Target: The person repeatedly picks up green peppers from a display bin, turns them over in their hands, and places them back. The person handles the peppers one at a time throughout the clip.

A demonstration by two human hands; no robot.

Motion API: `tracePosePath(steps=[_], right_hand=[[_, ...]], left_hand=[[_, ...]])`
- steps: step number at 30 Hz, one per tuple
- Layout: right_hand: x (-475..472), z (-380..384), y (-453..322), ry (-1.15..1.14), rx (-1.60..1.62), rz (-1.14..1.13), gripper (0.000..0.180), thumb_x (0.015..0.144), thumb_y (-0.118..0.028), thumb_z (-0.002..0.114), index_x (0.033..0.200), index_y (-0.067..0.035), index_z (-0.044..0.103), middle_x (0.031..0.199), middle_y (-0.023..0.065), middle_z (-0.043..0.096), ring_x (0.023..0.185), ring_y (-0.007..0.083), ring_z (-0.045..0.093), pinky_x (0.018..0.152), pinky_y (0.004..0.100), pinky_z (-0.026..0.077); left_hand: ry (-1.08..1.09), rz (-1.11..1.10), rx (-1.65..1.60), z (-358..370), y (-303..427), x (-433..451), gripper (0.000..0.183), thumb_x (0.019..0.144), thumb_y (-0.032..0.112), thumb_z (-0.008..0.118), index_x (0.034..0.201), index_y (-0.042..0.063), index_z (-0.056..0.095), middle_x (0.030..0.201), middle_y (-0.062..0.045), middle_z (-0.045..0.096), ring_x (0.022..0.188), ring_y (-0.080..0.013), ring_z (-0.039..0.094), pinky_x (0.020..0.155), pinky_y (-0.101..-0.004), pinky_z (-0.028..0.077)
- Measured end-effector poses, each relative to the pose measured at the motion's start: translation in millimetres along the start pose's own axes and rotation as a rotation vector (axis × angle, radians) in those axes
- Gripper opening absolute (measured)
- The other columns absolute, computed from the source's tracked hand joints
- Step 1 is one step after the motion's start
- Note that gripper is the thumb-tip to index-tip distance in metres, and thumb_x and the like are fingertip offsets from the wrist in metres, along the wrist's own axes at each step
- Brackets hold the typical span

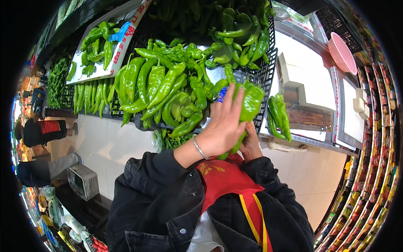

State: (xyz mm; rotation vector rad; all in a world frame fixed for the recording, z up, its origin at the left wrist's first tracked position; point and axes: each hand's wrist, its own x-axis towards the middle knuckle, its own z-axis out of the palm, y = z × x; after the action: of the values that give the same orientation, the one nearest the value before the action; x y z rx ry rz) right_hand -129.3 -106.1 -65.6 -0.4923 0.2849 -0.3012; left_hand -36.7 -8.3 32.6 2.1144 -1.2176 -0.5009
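Several glossy green peppers (252, 102) are bunched between my two hands, above the near right corner of a black plastic crate (266, 82). My left hand (225, 119), with a silver bangle at the wrist, presses along the bunch with its fingers stretched out. Just beyond those fingers shows a piece of blue tape (221, 94); what it is stuck to is partly hidden. My right hand (251, 143) grips the bunch lower down, its fingers mostly covered. To the left, a pile of long green peppers (157, 82) spreads across the crate and hangs over its front edge.
A white foam box lid (105, 71) with peppers and blue tape lies at the left. On the right are separate peppers (279, 116), white foam blocks (305, 78) and a pink basin (342, 53). Packed shelves (371, 141) line the right; two people (41, 132) are at the left.
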Motion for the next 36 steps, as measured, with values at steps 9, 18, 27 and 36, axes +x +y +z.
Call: tracePosePath(steps=[9, 18, 27, 36], right_hand=[[-10.2, -7.3, -45.8, -0.061, 0.211, -0.144, 0.111, 0.061, -0.064, 0.074, 0.143, -0.008, 0.025, 0.142, 0.0182, 0.033, 0.114, 0.0394, 0.049, 0.088, 0.0509, 0.047], [-17.7, -19.5, -72.7, -0.159, 0.349, -0.271, 0.116, 0.058, -0.069, 0.073, 0.144, -0.011, 0.022, 0.142, 0.0171, 0.031, 0.112, 0.0372, 0.049, 0.085, 0.0517, 0.048], [-18.2, -14.3, -74.3, -0.117, 0.283, -0.283, 0.119, 0.056, -0.075, 0.069, 0.145, -0.012, 0.022, 0.142, 0.0158, 0.032, 0.110, 0.0368, 0.052, 0.084, 0.0517, 0.049], [0.3, 10.2, -48.6, -0.172, 0.273, -0.118, 0.118, 0.059, -0.071, 0.071, 0.145, -0.010, 0.020, 0.142, 0.0194, 0.031, 0.115, 0.0408, 0.050, 0.090, 0.0543, 0.047]], left_hand=[[0.205, 0.203, -1.252, 2.0, -22.0, 39.5, 0.057, 0.094, 0.018, 0.049, 0.143, 0.005, 0.023, 0.142, -0.018, 0.033, 0.131, -0.0274, 0.037, 0.105, -0.0381, 0.034], [0.078, -0.068, 0.089, 148.3, -126.0, 88.6, 0.044, 0.075, 0.016, 0.071, 0.113, 0.005, 0.052, 0.110, -0.014, 0.051, 0.103, -0.0368, 0.048, 0.086, -0.0398, 0.044], [0.152, -0.179, -1.182, 89.4, -124.6, 93.2, 0.023, 0.085, 0.002, 0.063, 0.108, 0.001, 0.063, 0.100, -0.008, 0.066, 0.089, -0.0158, 0.064, 0.078, -0.0260, 0.052], [0.124, -0.123, -1.568, -10.3, -83.3, 24.4, 0.033, 0.089, 0.020, 0.063, 0.114, 0.000, 0.055, 0.087, -0.013, 0.064, 0.073, -0.0175, 0.065, 0.058, -0.0250, 0.052]])
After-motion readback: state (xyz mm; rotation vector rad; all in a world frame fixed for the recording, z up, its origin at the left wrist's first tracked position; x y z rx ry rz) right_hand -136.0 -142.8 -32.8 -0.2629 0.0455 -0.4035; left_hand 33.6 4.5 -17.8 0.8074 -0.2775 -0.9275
